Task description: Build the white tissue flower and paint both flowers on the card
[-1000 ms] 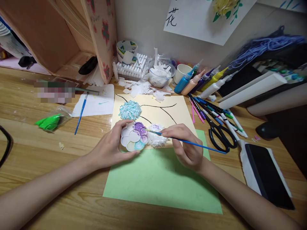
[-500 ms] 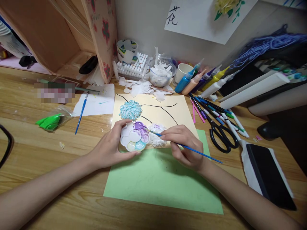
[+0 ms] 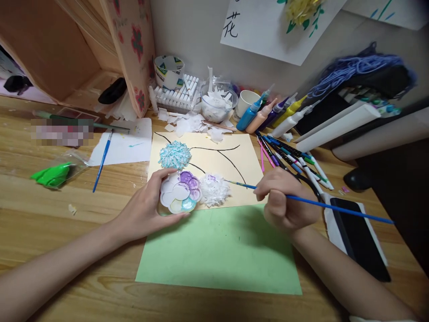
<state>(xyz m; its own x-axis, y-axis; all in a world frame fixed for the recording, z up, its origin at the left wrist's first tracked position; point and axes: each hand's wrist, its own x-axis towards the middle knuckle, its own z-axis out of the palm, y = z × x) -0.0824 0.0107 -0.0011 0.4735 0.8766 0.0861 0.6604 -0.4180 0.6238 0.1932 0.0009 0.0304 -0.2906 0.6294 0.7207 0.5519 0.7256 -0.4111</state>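
Note:
My left hand (image 3: 144, 210) grips a small flower-shaped palette (image 3: 179, 192) with purple, white and pale green paint, resting at the lower left of a cream sheet (image 3: 214, 161). My right hand (image 3: 284, 201) is closed on a thin blue paintbrush (image 3: 321, 205); its tip points left, just right of a white paper tuft (image 3: 214, 190) dabbed with purple. A light-blue paper tuft (image 3: 174, 154) sits above the palette. Black curved lines run across the cream sheet, which lies partly over a green sheet (image 3: 217, 250).
Black scissors and several markers (image 3: 295, 156) lie right of the cream sheet, with paint bottles (image 3: 268, 116) behind. A bowl of white paper scraps (image 3: 216, 105), a cup, tape roll and white sticks stand at the back. A second blue brush (image 3: 102, 160) lies on white paper at left; a black pad (image 3: 358, 237) at right.
My right hand has pulled the brush away from the palette to the right, past the white tuft. The view has shifted slightly. The left hand still holds the palette.

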